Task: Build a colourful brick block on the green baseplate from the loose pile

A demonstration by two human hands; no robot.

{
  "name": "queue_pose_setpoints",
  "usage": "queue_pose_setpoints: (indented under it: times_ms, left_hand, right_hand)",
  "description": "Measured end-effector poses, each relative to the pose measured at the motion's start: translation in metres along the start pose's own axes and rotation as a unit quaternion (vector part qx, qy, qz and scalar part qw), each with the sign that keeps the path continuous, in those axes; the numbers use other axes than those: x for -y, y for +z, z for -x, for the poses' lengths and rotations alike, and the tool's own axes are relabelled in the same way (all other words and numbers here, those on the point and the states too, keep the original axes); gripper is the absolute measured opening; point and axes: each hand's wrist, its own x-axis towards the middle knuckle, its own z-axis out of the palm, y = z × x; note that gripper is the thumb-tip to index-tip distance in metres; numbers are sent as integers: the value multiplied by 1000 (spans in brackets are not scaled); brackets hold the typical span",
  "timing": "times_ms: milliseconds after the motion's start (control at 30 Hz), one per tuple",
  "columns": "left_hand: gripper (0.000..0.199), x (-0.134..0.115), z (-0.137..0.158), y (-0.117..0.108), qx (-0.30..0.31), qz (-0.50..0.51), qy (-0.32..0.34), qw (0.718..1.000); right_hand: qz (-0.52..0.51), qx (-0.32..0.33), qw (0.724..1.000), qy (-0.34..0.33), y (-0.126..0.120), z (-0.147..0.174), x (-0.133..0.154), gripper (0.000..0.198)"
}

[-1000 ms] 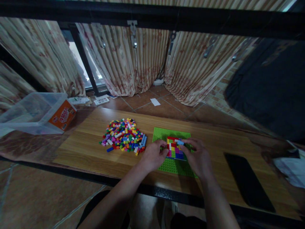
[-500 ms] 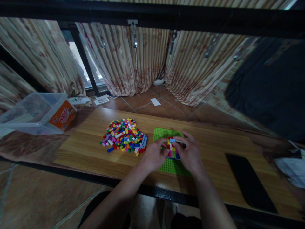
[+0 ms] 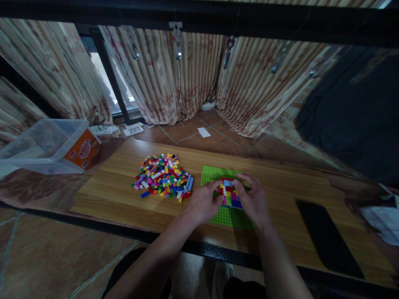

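Note:
A block of toy building bricks [image 3: 230, 196] in red, yellow, white, blue, pink and green sits on a green studded baseplate [image 3: 227, 221]. My left hand [image 3: 202, 202] curls against the block's left side, thumb near its front left corner and index finger near the back left. From the other side, my right hand [image 3: 254, 201] grips the block, its thumb by the upper right part and its fingers reaching round behind. A light blue brick [image 3: 227, 183] shows at the back of the block between the hands. Parts of the right side are covered by my fingers.
Left of the baseplate lies a heap of loose bricks [image 3: 165, 176]. A clear plastic bin [image 3: 46, 162] with an orange label stands at the far left. On the right side of the wooden table [image 3: 280, 182] rests a flat black object [image 3: 328, 238]. Patterned curtains [image 3: 199, 79] hang behind.
My right thumb has drawn back to the right from the block's middle, so more of its top shows. The left hand stays at the left side.

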Motion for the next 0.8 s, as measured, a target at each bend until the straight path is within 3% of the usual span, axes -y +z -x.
queue_pose_setpoints:
  times_ms: [267,800]
  left_hand:
    - [49,-4,1,-1,16,-26,-3,1000]
    - [48,-2,6,7,0,-122,33,992]
  right_hand:
    - [40,20,999,8,11,-5,7,47]
    - [9,52,994,92,16,-11,2,38]
